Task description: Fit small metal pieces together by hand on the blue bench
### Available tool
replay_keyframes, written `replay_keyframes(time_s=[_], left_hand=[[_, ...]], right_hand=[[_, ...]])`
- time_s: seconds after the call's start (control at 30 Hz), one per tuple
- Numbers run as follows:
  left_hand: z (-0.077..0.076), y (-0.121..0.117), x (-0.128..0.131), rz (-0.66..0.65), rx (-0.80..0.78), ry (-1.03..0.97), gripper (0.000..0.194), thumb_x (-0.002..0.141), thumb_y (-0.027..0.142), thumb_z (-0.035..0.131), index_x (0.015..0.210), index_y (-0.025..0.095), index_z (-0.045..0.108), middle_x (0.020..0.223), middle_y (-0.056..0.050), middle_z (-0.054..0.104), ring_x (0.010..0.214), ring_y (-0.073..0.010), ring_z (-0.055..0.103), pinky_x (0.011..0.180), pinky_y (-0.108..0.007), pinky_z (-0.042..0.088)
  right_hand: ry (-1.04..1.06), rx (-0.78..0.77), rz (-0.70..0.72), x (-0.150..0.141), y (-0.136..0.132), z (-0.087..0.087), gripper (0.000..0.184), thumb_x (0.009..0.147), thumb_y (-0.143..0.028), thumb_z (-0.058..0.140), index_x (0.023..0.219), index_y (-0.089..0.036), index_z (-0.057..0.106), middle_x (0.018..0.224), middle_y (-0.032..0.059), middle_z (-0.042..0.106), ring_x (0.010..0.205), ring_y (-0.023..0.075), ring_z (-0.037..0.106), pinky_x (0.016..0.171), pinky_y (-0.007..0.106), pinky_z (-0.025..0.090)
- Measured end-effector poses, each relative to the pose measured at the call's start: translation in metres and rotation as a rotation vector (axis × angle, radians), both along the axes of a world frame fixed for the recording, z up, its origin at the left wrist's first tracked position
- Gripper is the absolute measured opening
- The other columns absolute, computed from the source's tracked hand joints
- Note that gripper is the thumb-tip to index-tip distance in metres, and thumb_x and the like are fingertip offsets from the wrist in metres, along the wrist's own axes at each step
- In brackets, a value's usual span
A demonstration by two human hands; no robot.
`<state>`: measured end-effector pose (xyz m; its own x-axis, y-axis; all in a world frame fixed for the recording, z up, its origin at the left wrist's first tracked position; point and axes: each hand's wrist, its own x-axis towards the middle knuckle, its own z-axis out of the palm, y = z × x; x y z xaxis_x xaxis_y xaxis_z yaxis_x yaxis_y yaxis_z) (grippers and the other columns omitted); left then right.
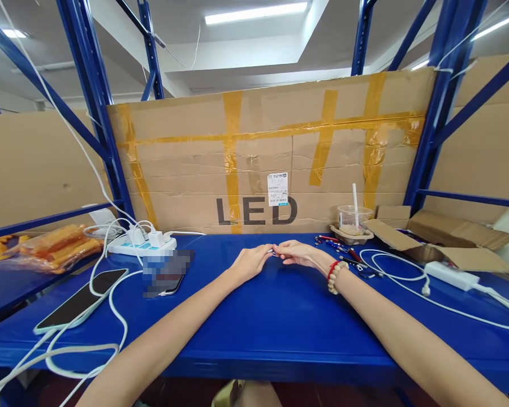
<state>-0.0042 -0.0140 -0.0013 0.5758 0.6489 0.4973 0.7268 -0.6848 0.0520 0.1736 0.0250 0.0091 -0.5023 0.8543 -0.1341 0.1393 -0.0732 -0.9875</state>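
Cardboard [186,175], taped and printed LED, stands at twelve o'clock, the dial centred between left hand [251,262] and right hand [300,254]. Blue shelf [254,322] spreads under both hands. An open box [479,259] lies toward three o'clock; a bag [68,247] of orange pieces lies well out at nine. One phone [78,301] lies between eight and nine; a second phone [177,280], partly blurred out, is nearer the hands at nine. Just beyond it sits a power strip [142,249]. Toward two stands a cup [346,218]; at three, an adapter [452,276] near the box. Beads [333,278] ring the right wrist. Smallest is a shiny bit [274,252], dead centre, too small to identify: both hands' fingertips meet there, clamped on it.
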Motion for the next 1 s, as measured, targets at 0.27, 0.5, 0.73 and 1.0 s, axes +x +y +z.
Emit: replay_keyframes(time_s=[0.27,0.5,0.73,1.0], left_hand=[[-0.002,0.003,0.001,0.121,-0.007,-0.029,0.029,0.089,0.031,0.022,0.111,0.025,0.039,0.108,-0.001,0.056,0.091,-0.0164,0.056,0.066,-0.022,0.042],[-0.001,0.007,-0.003,0.149,-0.224,-0.138,0.031,0.087,0.038,0.021,0.107,0.028,0.043,0.093,0.000,0.060,0.085,-0.0193,0.057,0.067,-0.027,0.041],[-0.003,0.012,-0.008,0.025,-0.349,-0.268,0.030,0.086,0.039,0.026,0.097,0.026,0.050,0.074,0.003,0.057,0.072,-0.0131,0.054,0.064,-0.023,0.038],[-0.003,0.015,-0.004,-0.160,-0.420,-0.311,0.030,0.085,0.036,0.030,0.087,0.016,0.052,0.066,0.002,0.050,0.061,-0.0095,0.047,0.059,-0.020,0.037]], right_hand=[[0.159,-0.087,-0.073,-0.019,-0.005,-0.002,0.022,0.064,-0.035,0.066,0.066,-0.015,0.056,0.056,-0.0042,0.050,0.048,0.0013,0.046,0.045,0.009,0.044],[-0.008,0.440,-0.272,-0.023,-0.007,-0.002,0.036,0.056,-0.044,0.068,0.074,-0.014,0.061,0.064,0.0028,0.057,0.056,0.0100,0.054,0.039,0.017,0.047],[-0.058,0.612,-0.050,-0.010,0.000,-0.005,0.033,0.055,-0.041,0.067,0.071,-0.012,0.066,0.075,0.0056,0.060,0.063,0.0134,0.057,0.041,0.018,0.047],[-0.301,1.020,-0.048,-0.002,0.003,0.005,0.027,0.062,-0.042,0.063,0.071,-0.017,0.068,0.075,0.0044,0.060,0.056,0.0112,0.055,0.045,0.020,0.043]])
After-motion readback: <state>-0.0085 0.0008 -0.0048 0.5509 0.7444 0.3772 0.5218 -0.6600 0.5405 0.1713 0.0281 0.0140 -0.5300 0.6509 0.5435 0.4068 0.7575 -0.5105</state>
